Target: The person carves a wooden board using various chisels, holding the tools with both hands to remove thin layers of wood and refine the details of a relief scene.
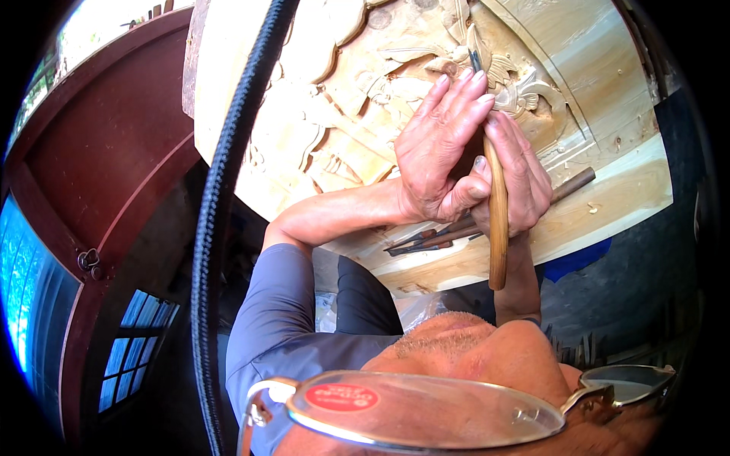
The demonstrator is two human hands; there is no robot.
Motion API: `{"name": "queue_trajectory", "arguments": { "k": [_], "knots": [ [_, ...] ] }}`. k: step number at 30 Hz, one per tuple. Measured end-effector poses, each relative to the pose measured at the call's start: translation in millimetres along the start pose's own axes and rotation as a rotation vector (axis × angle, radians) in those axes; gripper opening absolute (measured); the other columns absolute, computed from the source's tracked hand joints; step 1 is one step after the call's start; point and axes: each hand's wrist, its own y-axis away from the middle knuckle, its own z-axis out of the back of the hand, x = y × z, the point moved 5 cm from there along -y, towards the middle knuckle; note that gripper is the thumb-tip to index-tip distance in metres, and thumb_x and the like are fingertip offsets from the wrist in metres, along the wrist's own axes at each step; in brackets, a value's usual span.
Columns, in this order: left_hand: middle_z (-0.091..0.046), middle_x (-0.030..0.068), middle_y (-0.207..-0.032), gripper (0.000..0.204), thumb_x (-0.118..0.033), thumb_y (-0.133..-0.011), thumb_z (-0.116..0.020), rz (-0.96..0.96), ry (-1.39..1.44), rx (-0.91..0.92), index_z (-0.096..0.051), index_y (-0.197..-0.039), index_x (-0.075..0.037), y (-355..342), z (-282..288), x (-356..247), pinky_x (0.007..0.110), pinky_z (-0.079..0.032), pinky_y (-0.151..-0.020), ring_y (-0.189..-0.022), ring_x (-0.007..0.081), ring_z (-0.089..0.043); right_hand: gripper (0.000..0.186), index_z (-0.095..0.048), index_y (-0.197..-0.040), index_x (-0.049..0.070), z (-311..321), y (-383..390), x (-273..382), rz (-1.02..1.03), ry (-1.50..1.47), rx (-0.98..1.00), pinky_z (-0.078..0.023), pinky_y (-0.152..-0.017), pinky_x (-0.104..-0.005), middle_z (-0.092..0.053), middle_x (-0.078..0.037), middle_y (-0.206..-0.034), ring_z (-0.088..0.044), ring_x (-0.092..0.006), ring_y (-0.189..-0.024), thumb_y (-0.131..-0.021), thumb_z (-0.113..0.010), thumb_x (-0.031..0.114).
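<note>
A carving chisel (pixel 498 228) with a long, rounded wooden handle slants across a pale carved wood panel (pixel 563 45). Its dark blade points away from me, into raised leaf and flower shapes. My right hand (pixel 521 171) is closed around the handle, and the handle's end sticks out toward me. My left hand (pixel 445 144) presses against the tool nearer the blade, its fingers fairly straight and its thumb close to the handle. Beneath my hands, several loose carving tools (pixel 430 242) rest on the panel's plain near part. Another wooden handle (pixel 574 185) shows beyond my right hand.
A black braided cable (pixel 220 175) runs down the left of the view. Further left stand a reddish-brown door (pixel 106 137) with a metal latch (pixel 89 262) and a barred window (pixel 137 342). Spectacles (pixel 426 410) cross the bottom edge.
</note>
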Motion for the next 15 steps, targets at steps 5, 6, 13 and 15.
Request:
{"name": "queue_trajectory", "arguments": {
  "k": [5, 6, 13, 15],
  "knots": [
    [-0.065, 0.0358, -0.144, 0.082, -0.062, -0.110, -0.052, -0.003, 0.014, -0.014, -0.062, -0.143, 0.012, 0.0, 0.0, 1.3, 0.058, -0.043, -0.122, -0.140, 0.0489, -0.063, 0.029, -0.072, -0.122, -0.011, -1.1, 0.8, 1.7, -0.010, 0.014, 0.009, -0.067, -0.091, -0.0508, -0.078, -0.026, -0.109, -0.079, -0.0444, -0.101, -0.104, -0.069, 0.012],
    [-0.065, 0.0358, -0.144, 0.082, -0.062, -0.110, -0.052, -0.001, 0.014, -0.017, -0.062, -0.143, 0.012, 0.3, 0.3, 1.3, 0.058, -0.043, -0.121, -0.140, 0.0490, -0.063, 0.029, -0.072, -0.122, -0.011, -1.7, 1.0, 2.0, -0.010, 0.014, 0.006, -0.067, -0.090, -0.0504, -0.078, -0.026, -0.109, -0.079, -0.0443, -0.102, -0.104, -0.069, 0.012],
    [-0.066, 0.0359, -0.143, 0.081, -0.060, -0.110, -0.053, 0.001, 0.021, -0.025, -0.061, -0.144, 0.013, -0.4, -0.7, 1.0, 0.058, -0.044, -0.121, -0.139, 0.0491, -0.064, 0.029, -0.073, -0.122, -0.012, -0.3, -0.5, 1.1, -0.007, 0.020, 0.009, -0.067, -0.089, -0.0482, -0.079, -0.025, -0.110, -0.080, -0.0437, -0.102, -0.104, -0.069, 0.010],
    [-0.066, 0.0358, -0.143, 0.081, -0.060, -0.110, -0.053, 0.003, 0.019, -0.028, -0.062, -0.143, 0.013, -0.3, -0.1, 0.7, 0.058, -0.044, -0.121, -0.139, 0.0489, -0.064, 0.029, -0.073, -0.122, -0.012, -0.4, -1.2, 1.7, -0.009, 0.018, 0.007, -0.067, -0.089, -0.0478, -0.079, -0.025, -0.110, -0.080, -0.0435, -0.102, -0.104, -0.069, 0.010]
  ]
}}
